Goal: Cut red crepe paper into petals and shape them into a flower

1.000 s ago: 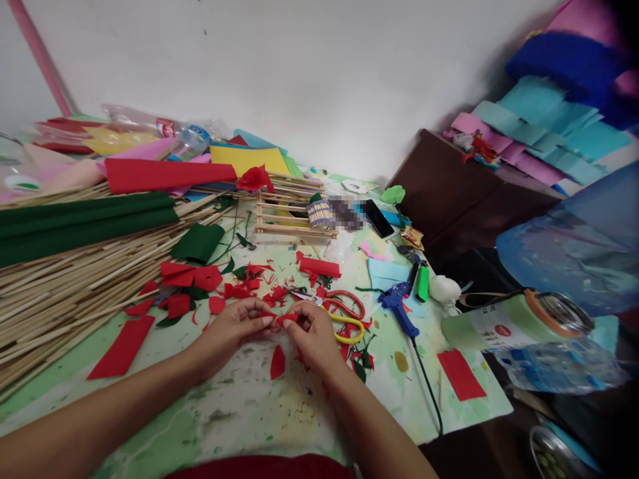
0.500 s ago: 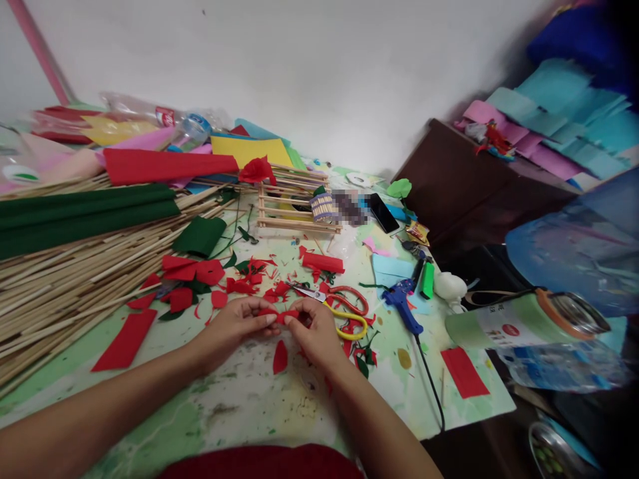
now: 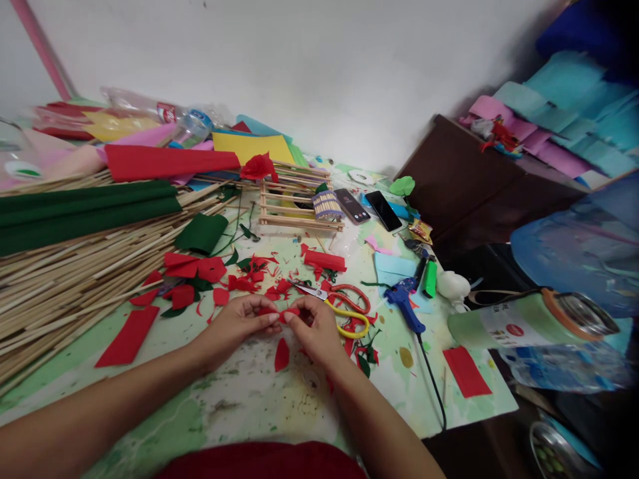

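Note:
Between my fingertips I hold a small piece of red crepe paper, partly covered by the fingers. My left hand pinches its left end, and my right hand pinches the right end. Just below lies a loose red petal-shaped piece on the table. Scissors with red and yellow handles rest open-bladed beyond my right hand. Red scraps and dark green bits are scattered past my fingers, with a red paper roll among them.
Bamboo sticks and green crepe paper cover the left side. A stick frame stands at the back near two phones. At right are a blue glue gun with its cord, a green tumbler and a red paper rectangle.
The view has shifted slightly. Both hands stay together with the red paper pinched between them; the fingers have moved only a little.

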{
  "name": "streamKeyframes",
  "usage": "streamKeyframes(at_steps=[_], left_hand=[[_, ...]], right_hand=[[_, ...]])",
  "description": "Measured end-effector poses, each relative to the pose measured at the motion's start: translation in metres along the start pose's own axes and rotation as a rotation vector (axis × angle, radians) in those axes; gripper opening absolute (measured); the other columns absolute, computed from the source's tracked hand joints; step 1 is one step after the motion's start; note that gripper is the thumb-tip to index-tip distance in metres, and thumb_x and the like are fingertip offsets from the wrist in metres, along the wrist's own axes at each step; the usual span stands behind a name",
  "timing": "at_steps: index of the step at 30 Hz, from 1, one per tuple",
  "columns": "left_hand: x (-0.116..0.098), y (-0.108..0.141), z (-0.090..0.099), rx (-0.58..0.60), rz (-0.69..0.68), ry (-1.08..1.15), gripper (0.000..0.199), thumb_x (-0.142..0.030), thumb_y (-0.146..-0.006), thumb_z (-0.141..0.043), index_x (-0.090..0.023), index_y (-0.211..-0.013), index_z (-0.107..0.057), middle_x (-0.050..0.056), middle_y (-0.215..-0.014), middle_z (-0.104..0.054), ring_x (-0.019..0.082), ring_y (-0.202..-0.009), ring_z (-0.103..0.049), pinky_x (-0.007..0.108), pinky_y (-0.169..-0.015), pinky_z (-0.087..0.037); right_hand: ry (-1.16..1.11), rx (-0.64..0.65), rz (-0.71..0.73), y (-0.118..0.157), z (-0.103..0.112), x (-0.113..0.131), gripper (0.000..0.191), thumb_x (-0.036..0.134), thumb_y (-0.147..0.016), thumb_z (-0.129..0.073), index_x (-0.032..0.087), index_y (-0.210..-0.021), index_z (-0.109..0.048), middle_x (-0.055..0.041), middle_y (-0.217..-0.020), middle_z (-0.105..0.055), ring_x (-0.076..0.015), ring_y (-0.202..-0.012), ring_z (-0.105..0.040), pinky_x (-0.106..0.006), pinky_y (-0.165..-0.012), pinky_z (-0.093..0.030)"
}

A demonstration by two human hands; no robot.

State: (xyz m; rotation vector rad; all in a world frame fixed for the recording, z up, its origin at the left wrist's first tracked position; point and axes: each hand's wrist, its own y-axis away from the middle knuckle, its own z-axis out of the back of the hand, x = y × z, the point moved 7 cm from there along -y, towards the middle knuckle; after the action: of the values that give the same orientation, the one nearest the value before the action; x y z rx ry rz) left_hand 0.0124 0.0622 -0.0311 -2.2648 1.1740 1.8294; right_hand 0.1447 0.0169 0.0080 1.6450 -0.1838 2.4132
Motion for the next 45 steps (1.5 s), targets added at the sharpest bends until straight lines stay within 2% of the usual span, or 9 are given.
streamKeyframes(at_steps=[3,7,14,18,22,26,30,36,45], left_hand=[[0.001,0.000,-0.002,0.027,0.006,-0.007,0.022,-0.024,-0.061,-0.080,-0.016,-0.073,-0.064,0.000,-0.064,-0.070,0.012,-0.059,-0.065,0.021,-0.059,-0.052],[0.003,0.000,-0.004,0.064,0.003,-0.012,0.021,-0.023,-0.061,-0.079,-0.016,-0.073,-0.064,0.000,-0.066,-0.070,0.012,-0.061,-0.066,0.023,-0.062,-0.054],[0.002,0.002,-0.005,0.109,-0.013,-0.009,0.030,-0.021,-0.064,-0.077,-0.020,-0.088,-0.061,-0.001,-0.071,-0.068,0.013,-0.066,-0.066,0.024,-0.064,-0.054],[-0.004,0.004,-0.006,0.108,-0.066,-0.031,0.035,-0.021,-0.066,-0.076,-0.022,-0.096,-0.059,-0.002,-0.072,-0.067,0.014,-0.068,-0.065,0.024,-0.064,-0.053],[-0.007,0.003,-0.005,0.103,-0.120,-0.042,0.039,-0.021,-0.066,-0.076,-0.022,-0.100,-0.058,0.000,-0.080,-0.068,0.016,-0.076,-0.066,0.025,-0.070,-0.051],[-0.006,0.001,0.000,0.017,-0.145,-0.064,0.044,-0.021,-0.060,-0.079,-0.021,-0.099,-0.059,0.002,-0.089,-0.067,0.018,-0.081,-0.064,0.028,-0.073,-0.050],[-0.010,0.003,-0.003,-0.025,-0.180,-0.074,0.036,-0.020,-0.055,-0.080,-0.019,-0.086,-0.062,0.002,-0.081,-0.067,0.019,-0.080,-0.063,0.031,-0.075,-0.050],[-0.014,0.008,-0.005,-0.036,-0.225,-0.137,0.013,-0.025,-0.062,-0.076,-0.018,-0.068,-0.067,0.000,-0.067,-0.066,0.016,-0.066,-0.060,0.025,-0.065,-0.049],[-0.007,0.006,-0.001,-0.045,-0.171,-0.111,0.012,-0.029,-0.065,-0.075,-0.019,-0.066,-0.069,0.001,-0.063,-0.069,0.016,-0.062,-0.062,0.025,-0.062,-0.050]], right_hand=[[-0.005,0.020,0.002,0.000,-0.002,0.001,0.007,0.022,-0.069,-0.062,0.017,-0.073,-0.063,0.0002,-0.067,-0.059,-0.0124,-0.060,-0.051,-0.022,-0.055,-0.039],[-0.002,0.061,0.010,0.000,-0.006,0.001,0.005,0.018,-0.069,-0.059,0.017,-0.069,-0.065,-0.0007,-0.065,-0.061,-0.0138,-0.062,-0.053,-0.023,-0.056,-0.041],[-0.039,0.074,0.007,0.002,-0.010,0.001,0.009,0.013,-0.069,-0.057,0.018,-0.064,-0.064,-0.0002,-0.061,-0.061,-0.0140,-0.060,-0.055,-0.024,-0.058,-0.043],[-0.050,0.050,0.012,0.003,-0.009,0.001,0.008,0.016,-0.070,-0.057,0.017,-0.066,-0.063,-0.0007,-0.063,-0.061,-0.0140,-0.061,-0.054,-0.024,-0.058,-0.042],[-0.120,-0.008,-0.046,0.002,-0.006,-0.003,0.008,0.021,-0.071,-0.056,0.017,-0.066,-0.061,-0.0003,-0.062,-0.060,-0.0129,-0.058,-0.052,-0.024,-0.056,-0.041],[-0.301,-0.046,-0.096,0.003,-0.005,-0.008,0.013,0.030,-0.072,-0.058,0.017,-0.071,-0.060,0.0009,-0.061,-0.058,-0.0123,-0.057,-0.051,-0.023,-0.056,-0.042],[-0.411,-0.047,-0.106,0.004,-0.010,-0.011,0.016,0.033,-0.072,-0.059,0.017,-0.073,-0.059,0.0013,-0.063,-0.058,-0.0119,-0.058,-0.050,-0.023,-0.057,-0.042],[-0.349,-0.038,-0.098,0.007,-0.017,-0.010,0.012,0.029,-0.072,-0.059,0.018,-0.071,-0.060,0.0003,-0.064,-0.059,-0.0126,-0.058,-0.051,-0.024,-0.058,-0.042],[-0.408,0.019,-0.116,0.007,-0.020,-0.012,0.015,0.033,-0.074,-0.059,0.018,-0.077,-0.060,-0.0016,-0.069,-0.062,-0.0147,-0.064,-0.057,-0.026,-0.062,-0.046]])
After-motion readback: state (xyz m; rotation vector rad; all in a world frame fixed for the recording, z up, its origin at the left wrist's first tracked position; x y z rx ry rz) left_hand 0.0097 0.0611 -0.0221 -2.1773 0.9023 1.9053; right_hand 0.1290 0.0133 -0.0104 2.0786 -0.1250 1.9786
